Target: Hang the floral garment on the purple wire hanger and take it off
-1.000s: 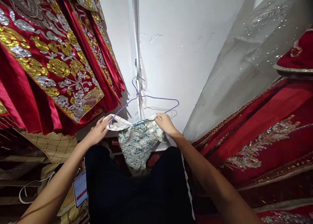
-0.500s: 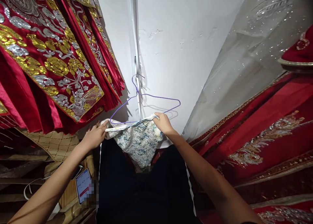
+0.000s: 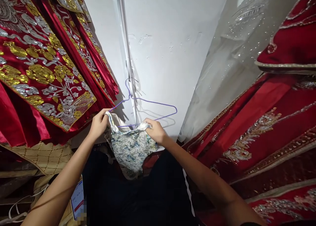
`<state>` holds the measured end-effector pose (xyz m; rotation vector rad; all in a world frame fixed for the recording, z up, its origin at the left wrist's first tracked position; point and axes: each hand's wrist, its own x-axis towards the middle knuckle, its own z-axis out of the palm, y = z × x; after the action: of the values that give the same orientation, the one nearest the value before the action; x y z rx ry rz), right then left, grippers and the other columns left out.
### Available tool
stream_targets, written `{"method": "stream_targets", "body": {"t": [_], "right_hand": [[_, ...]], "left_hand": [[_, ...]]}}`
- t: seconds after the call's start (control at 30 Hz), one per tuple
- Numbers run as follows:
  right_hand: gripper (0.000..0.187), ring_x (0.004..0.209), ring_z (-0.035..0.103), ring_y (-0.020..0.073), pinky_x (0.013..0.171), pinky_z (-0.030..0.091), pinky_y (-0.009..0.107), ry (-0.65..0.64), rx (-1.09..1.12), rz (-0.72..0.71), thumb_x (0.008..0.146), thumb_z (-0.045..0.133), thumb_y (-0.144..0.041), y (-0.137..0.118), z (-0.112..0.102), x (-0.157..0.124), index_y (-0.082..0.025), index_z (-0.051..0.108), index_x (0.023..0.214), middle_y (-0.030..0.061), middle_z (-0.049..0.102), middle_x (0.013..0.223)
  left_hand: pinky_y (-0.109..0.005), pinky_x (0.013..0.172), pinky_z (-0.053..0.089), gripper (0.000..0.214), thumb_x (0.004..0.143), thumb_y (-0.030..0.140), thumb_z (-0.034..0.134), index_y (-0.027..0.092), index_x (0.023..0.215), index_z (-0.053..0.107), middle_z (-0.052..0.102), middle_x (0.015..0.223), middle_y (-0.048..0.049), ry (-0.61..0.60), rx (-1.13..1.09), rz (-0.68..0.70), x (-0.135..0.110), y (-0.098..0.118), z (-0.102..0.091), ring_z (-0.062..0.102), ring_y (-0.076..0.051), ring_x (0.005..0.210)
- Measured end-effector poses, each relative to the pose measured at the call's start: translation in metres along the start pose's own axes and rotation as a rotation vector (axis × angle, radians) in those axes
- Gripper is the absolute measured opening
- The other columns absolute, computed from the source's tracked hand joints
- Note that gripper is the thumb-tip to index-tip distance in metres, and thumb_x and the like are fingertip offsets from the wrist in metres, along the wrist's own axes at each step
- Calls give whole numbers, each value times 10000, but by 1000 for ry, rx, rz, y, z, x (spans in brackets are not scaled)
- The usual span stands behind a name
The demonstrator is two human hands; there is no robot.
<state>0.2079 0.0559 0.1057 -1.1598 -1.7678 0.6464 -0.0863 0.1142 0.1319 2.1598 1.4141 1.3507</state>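
Observation:
A small top (image 3: 132, 148) in a white, blue and green swirl pattern hangs partly on a purple wire hanger (image 3: 158, 102). My left hand (image 3: 98, 123) is closed on the top's left strap, at the hanger's left end, which the strap and fingers hide. My right hand (image 3: 155, 131) pinches the bunched upper right edge of the top, just below the hanger's bottom bar. The hanger's right end is bare. Its hook rests at a white vertical strip (image 3: 126, 43) on the wall.
Red garments with gold and silver sequins (image 3: 46, 64) hang at the left. At the right are a sheer glittering white cloth (image 3: 214, 58) and red beaded garments (image 3: 249, 137). A phone (image 3: 78, 199) lies at the lower left, beside a white cable (image 3: 18, 206).
My left hand has moved up and drawn the left strap over the hanger's left end. My right hand has slid left and slightly down, still pinching the edge. The view has shifted.

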Motion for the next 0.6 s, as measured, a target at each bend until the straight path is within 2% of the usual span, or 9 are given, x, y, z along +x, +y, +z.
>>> {"method": "stream_targets", "body": {"t": [0.03,0.1,0.17,0.2,0.27,0.33,0.43,0.5,0.6], "right_hand": [[370,562,466,126,554,348,231,30,-26,12,730,506,-167,0,-7,-2,-224,662,1061,-34,576,675],[704,547,482,130,546,365,233,166,-82,32,684,521,-127,3,-27,-4,-254,497,1376,-39,592,708],[896,582,527,152,566,399,246,312,-138,50,673,543,-121,9,-51,-3,-234,288,1525,-27,608,733],[908,599,543,162,577,415,257,340,-163,67,680,550,-129,13,-64,-1,-215,267,1538,-14,620,747],[780,599,554,166,578,431,276,288,-190,114,707,553,-158,17,-92,7,-186,416,1474,23,654,793],[523,629,579,170,589,446,285,155,-160,130,726,579,-195,15,-119,17,-160,646,1244,60,681,852],[229,710,629,203,612,469,291,-60,24,131,700,709,-283,2,-151,33,-146,730,883,70,688,820],[269,720,652,232,616,494,316,-162,212,177,674,765,-366,-7,-156,39,-150,714,825,69,685,773],[376,834,683,279,699,547,378,-109,369,193,754,708,-492,-12,-127,35,-174,717,954,84,708,835]], "left_hand": [[-346,946,480,368,950,316,416,196,1223,631,695,1198,-77,-21,16,-3,2,1,-3,648,-234,1071],[-332,912,479,354,943,310,420,190,1189,644,711,1120,-72,-33,70,8,3,2,-11,655,-233,1017],[-331,935,457,340,936,299,426,181,1162,651,696,1130,-79,-30,129,62,1,4,-20,634,-240,1049],[-331,945,446,338,935,294,424,180,1158,652,685,1142,-83,-37,151,97,0,6,-24,623,-242,1064],[-329,940,435,337,941,296,415,184,1148,655,671,1140,-84,-64,171,151,-2,10,-31,610,-243,1062],[-323,914,432,320,944,311,419,192,1113,664,668,1110,-75,-79,149,158,0,15,-36,609,-237,1029],[-304,879,429,253,914,331,485,202,1029,669,672,1063,-54,-31,34,85,9,16,-39,606,-223,988],[-282,780,441,210,871,350,548,199,978,649,667,967,-38,10,-107,-17,19,13,-38,604,-199,874],[-244,600,396,208,820,392,605,186,839,589,581,737,2,13,-278,-146,32,11,-30,520,-149,645]]}}
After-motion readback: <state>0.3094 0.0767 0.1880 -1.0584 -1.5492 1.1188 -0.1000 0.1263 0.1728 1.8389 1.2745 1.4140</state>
